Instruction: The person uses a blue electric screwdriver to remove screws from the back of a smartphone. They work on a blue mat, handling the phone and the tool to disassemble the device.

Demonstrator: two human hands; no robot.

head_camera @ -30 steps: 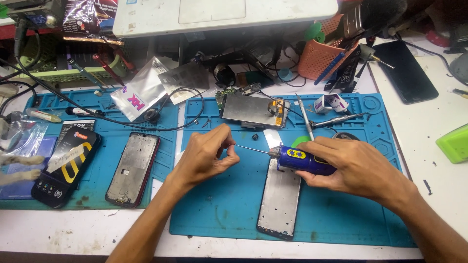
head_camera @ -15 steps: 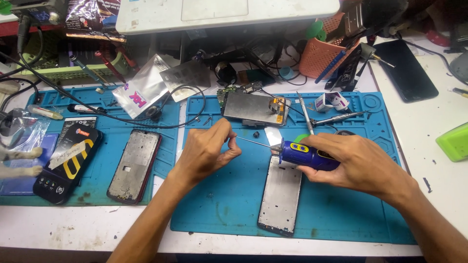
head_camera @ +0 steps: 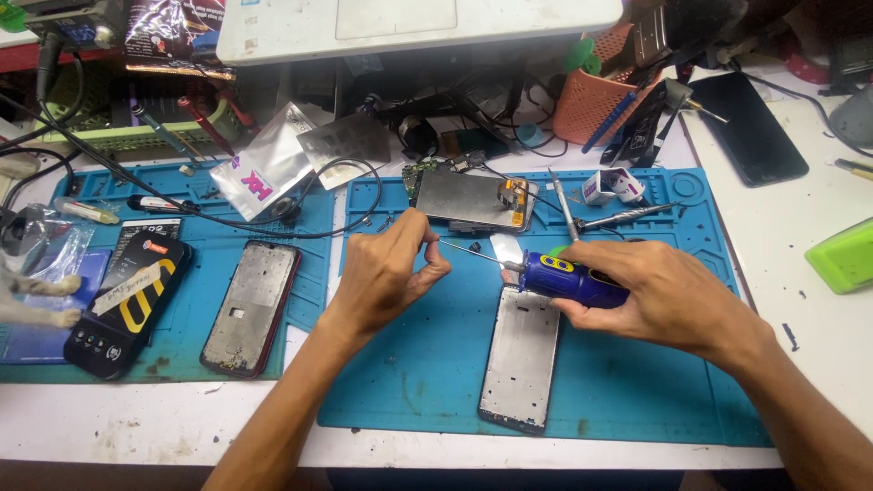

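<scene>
The right hand point(head_camera: 668, 295) is wrapped around a blue electric screwdriver point(head_camera: 575, 279) with yellow markings, fingers closed firmly on its body, holding it nearly level above the right-hand blue work mat point(head_camera: 637, 400). The tool's thin metal bit point(head_camera: 468, 252) points toward the left hand point(head_camera: 391, 268), whose thumb and fingertips are drawn together at the bit's tip; whether they pinch the tip itself or a tiny screw there is too small to tell. The screwdriver thus lies between the two hands, its handle inside the right fist and its tip at the left fingertips, above the middle of the mat. Just below the tool's nose, a bare silver phone frame point(head_camera: 521, 356) lies flat on the mat, its top end under the screwdriver and its lower end near the mat's front edge. Behind the hands, toward the mat's rear edge, lies an opened phone point(head_camera: 475, 200) with its metal plate showing. A second blue mat point(head_camera: 173, 273) covers the left part of the table; on it lie another phone frame point(head_camera: 252, 306) and, nearer the left edge, a black phone case with yellow markings point(head_camera: 127, 305). A dark phone point(head_camera: 747, 127) lies face up on the white table point(head_camera: 818, 309) toward the rear right corner, and an orange basket point(head_camera: 596, 95) of tools stands behind the mat.
</scene>
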